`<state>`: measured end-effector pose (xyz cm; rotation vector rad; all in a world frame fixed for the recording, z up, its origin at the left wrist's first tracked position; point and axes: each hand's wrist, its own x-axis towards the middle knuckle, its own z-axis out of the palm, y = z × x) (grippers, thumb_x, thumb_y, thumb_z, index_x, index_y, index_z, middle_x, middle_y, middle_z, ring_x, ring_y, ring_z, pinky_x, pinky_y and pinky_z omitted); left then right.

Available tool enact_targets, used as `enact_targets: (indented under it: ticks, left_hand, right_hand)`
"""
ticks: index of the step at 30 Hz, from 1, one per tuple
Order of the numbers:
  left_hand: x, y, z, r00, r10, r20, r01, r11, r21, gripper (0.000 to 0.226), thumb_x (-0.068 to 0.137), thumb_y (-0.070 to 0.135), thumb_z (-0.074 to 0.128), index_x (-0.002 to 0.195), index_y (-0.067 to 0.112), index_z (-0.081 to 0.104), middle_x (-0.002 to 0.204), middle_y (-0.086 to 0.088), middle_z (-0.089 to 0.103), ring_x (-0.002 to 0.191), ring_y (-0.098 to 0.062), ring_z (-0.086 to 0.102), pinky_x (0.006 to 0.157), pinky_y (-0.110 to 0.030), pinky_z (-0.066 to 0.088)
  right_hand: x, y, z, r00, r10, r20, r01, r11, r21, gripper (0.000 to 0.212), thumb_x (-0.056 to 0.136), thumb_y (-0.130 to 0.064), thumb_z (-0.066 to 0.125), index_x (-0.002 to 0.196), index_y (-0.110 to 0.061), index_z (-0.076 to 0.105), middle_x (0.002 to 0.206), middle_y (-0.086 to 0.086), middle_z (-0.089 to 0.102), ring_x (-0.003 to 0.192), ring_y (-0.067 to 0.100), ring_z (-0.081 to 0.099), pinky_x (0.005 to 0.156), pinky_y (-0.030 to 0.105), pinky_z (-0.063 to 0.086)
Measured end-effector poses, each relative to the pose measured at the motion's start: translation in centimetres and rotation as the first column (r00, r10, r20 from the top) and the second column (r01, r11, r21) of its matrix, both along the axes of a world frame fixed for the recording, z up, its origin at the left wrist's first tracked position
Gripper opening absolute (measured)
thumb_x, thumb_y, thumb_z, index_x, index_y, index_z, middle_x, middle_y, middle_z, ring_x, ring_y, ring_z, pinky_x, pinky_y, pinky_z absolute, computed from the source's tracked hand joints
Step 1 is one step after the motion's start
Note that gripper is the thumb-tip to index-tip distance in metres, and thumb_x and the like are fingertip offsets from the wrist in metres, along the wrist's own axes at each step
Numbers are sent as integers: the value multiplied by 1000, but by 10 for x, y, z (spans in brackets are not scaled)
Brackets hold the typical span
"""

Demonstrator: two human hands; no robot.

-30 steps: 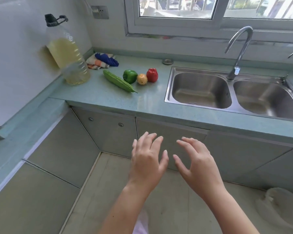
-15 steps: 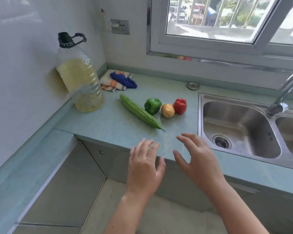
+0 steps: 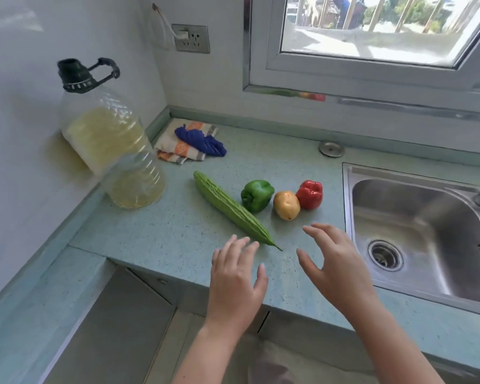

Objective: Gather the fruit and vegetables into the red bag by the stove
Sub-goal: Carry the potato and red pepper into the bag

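Note:
On the pale green counter [image 3: 161, 234] lie a long green bitter gourd [image 3: 230, 210], a green pepper [image 3: 257, 195], a yellow potato-like piece [image 3: 286, 205] and a red pepper [image 3: 310, 194], close together in a row. My left hand [image 3: 237, 278] hovers open just in front of the gourd's pointed tip. My right hand [image 3: 336, 261] is open too, a little in front of the yellow piece and the red pepper. Neither hand touches anything. No red bag or stove is in view.
A big oil bottle [image 3: 114, 151] stands at the left by the wall. Folded cloths [image 3: 189, 145] lie in the corner behind. A steel sink [image 3: 416, 231] with its drain takes the right side. A wall socket [image 3: 191, 38] and a window [image 3: 372, 37] are above.
I have moved closer to the counter; the vegetables have not moved. Both hands have come forward from below the counter edge to just short of the gourd and the peppers, still open.

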<state>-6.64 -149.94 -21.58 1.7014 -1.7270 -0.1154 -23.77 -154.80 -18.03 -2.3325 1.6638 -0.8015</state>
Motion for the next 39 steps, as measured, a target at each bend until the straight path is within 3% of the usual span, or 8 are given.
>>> enact_targets:
  ticks: [5, 13, 18, 24, 29, 35, 39]
  left_hand:
    - [-7, -62, -11, 999, -45, -14, 45, 997, 66, 43, 83, 32, 43, 114, 8, 61, 117, -9, 61, 118, -19, 39, 94, -53, 43]
    - [-29, -159, -31, 994, -93, 65, 84, 987, 135, 44, 81, 35, 43, 110, 9, 64, 113, -10, 63, 113, -30, 54, 96, -50, 36]
    - [-42, -189, -48, 987, -141, 73, 124, 973, 194, 45, 78, 36, 45, 108, 8, 64, 113, -11, 63, 111, -33, 56, 92, -55, 42]
    - [-53, -209, -63, 983, -177, 57, 158, 956, 248, 45, 77, 38, 48, 112, 12, 60, 117, -11, 60, 114, -30, 53, 91, -52, 45]
    - [-61, -217, -77, 980, -191, 47, 172, 949, 266, 48, 76, 39, 48, 118, 16, 50, 123, -13, 56, 118, -24, 40, 96, -44, 38]
    - [-64, -225, -90, 990, -140, 12, 131, 949, 286, 55, 73, 41, 49, 121, 15, 46, 126, -17, 52, 121, -24, 34, 99, -45, 30]
    - [-65, -232, -94, 993, -122, -7, 118, 951, 287, 59, 69, 44, 50, 120, 18, 41, 123, -17, 53, 119, -23, 34, 99, -49, 28]
  right_hand:
    - [-8, -62, -9, 999, -12, 30, 12, 1000, 27, 42, 73, -17, 74, 111, -4, 61, 110, 15, 62, 102, 34, 57, 85, 45, 47]
    - [-35, -143, -40, 996, -85, 39, 82, 994, 69, 45, 70, -29, 66, 109, -8, 62, 106, 11, 64, 97, 32, 59, 78, 40, 48]
    - [-45, -174, -60, 993, -97, 60, 88, 987, 133, 52, 68, -20, 77, 115, -7, 59, 110, 13, 61, 102, 33, 57, 85, 42, 45]
    - [-48, -199, -74, 990, -94, 105, 65, 967, 246, 56, 72, -27, 73, 123, -17, 53, 120, 10, 55, 112, 30, 50, 93, 43, 42]
    - [-48, -213, -86, 989, -72, 129, 31, 955, 294, 57, 72, -31, 72, 123, -20, 50, 124, 8, 51, 115, 28, 47, 94, 46, 42]
    - [-44, -221, -101, 976, -48, 213, -37, 925, 379, 65, 73, -30, 72, 131, -23, 43, 132, 3, 41, 123, 19, 36, 102, 34, 34]
    - [-40, -226, -108, 952, -65, 298, -73, 901, 427, 67, 70, -31, 72, 129, -24, 43, 132, 4, 39, 124, 18, 35, 98, 24, 27]
